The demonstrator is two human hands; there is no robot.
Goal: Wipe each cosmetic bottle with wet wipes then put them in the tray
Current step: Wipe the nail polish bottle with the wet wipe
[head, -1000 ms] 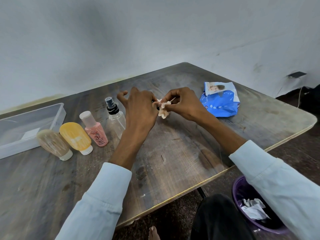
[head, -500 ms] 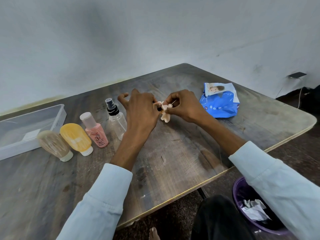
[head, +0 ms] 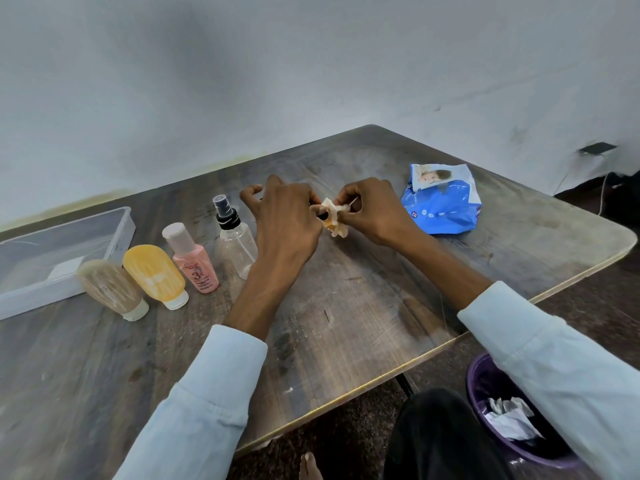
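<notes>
Small bottle at table centre, held between both hands, mostly hidden by the wipe; long axis can't tell. Since 1 s ago hardly any change: wipe bunched a bit tighter, so prob. still mid-wipe, not ready for tray at 9 o'clock. Left hand grips bottle, right hand pinches wipe. Four bottles wait at 8–9 o'clock; wipes pack at 2.

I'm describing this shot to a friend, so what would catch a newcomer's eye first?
Mid-table, the left hand and right hand pinch a crumpled wipe around something small and hidden. Left of them stand four bottles, and a blue wipes packet lies to the right.
</notes>
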